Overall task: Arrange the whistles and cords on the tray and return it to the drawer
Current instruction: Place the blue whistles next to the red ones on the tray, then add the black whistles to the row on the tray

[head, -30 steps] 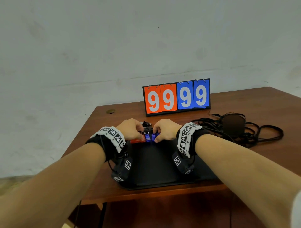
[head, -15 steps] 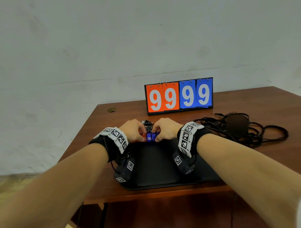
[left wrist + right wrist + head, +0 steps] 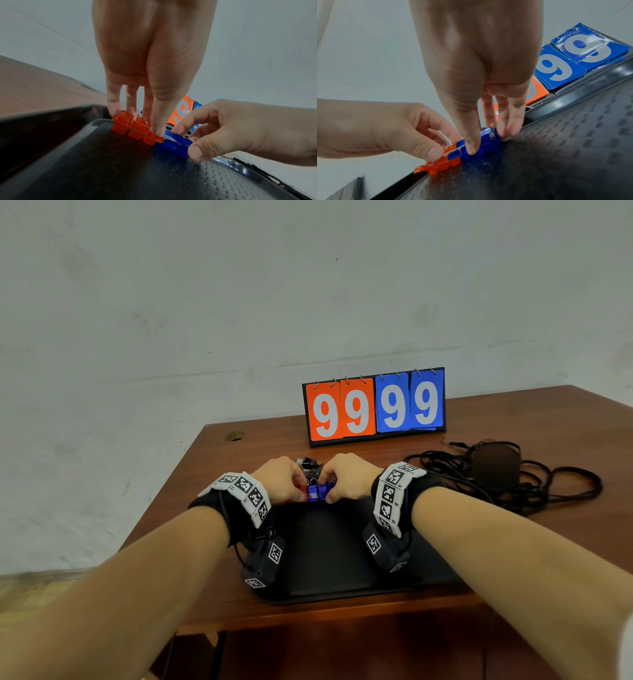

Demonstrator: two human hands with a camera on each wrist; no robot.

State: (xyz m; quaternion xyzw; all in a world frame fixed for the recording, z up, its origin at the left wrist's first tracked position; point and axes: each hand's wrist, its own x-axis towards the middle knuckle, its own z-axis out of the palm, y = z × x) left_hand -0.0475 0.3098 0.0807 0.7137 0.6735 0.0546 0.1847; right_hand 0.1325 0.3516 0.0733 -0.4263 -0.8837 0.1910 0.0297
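On the far edge of the black tray [image 3: 325,559], the whistles lie side by side in one row that runs left to right. The left hand [image 3: 284,479] pinches the orange whistles [image 3: 135,127] with curled fingers, thumb on the near side. Just beside them, touching, the blue whistles [image 3: 175,144] are pinched by the right hand [image 3: 347,477]. The black cords [image 3: 496,474] lie in a heap on the table [image 3: 212,474], at right of the tray.
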